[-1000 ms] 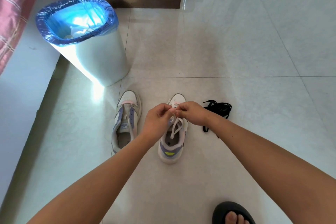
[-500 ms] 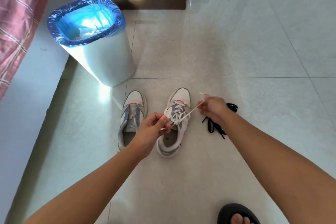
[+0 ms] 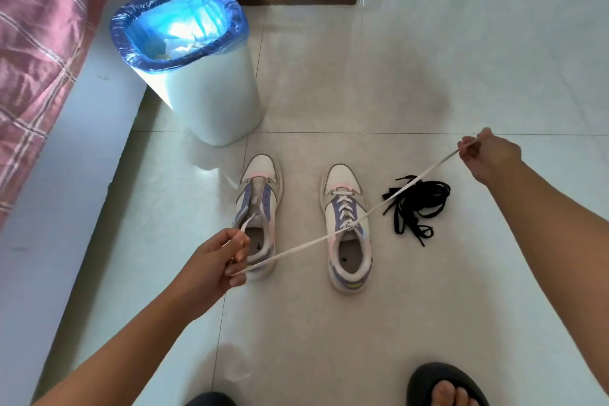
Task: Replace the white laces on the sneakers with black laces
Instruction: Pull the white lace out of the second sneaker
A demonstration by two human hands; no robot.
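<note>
Left hand: my left hand [image 3: 216,260] pinches one white flat lace [image 3: 296,245] end.
Right hand: my right hand [image 3: 491,155] pinches the other end (pulled taut).
Laced white-and-purple sneaker [image 3: 347,227]: black tangled laces [image 3: 417,204] just right of it.

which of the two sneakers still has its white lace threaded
The right-hand sneaker, beside the black laces: white lace crisscrosses its eyelets, both ends pulled out by the hands. The sneaker nearer the bin shows bare eyelets.

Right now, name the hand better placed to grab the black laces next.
Right. The right hand hovers just beyond the black laces; the left hand is across both sneakers. Both still pinch the white lace.
</note>
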